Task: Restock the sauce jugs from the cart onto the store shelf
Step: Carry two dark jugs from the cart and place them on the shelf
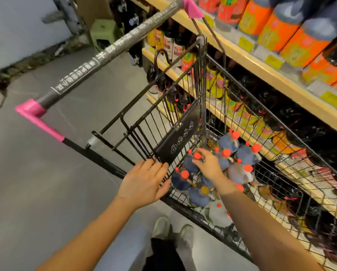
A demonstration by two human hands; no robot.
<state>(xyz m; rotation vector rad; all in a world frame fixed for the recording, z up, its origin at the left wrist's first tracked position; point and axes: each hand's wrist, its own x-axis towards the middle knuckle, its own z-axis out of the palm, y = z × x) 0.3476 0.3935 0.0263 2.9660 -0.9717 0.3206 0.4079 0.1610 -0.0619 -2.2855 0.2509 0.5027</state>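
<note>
Several dark sauce jugs (229, 143) with red caps stand packed in the black wire cart (202, 75). My right hand (209, 163) reaches down into the basket, its fingers spread over the red cap (197, 155) of one jug, touching it without a clear grip. My left hand (146, 180) rests flat against the cart's rear wire flap near the black placard (180, 133), fingers apart. The wooden store shelf (261, 65) runs along the right, close beside the cart.
The shelves hold orange-labelled dark bottles (286, 30) on top and dark jugs lower down, with yellow price tags on the edges. The cart's grey handle with pink ends (105, 53) crosses the upper left. Grey floor spreads left; a green stool (103, 32) stands far back. My shoes (173, 229) are below.
</note>
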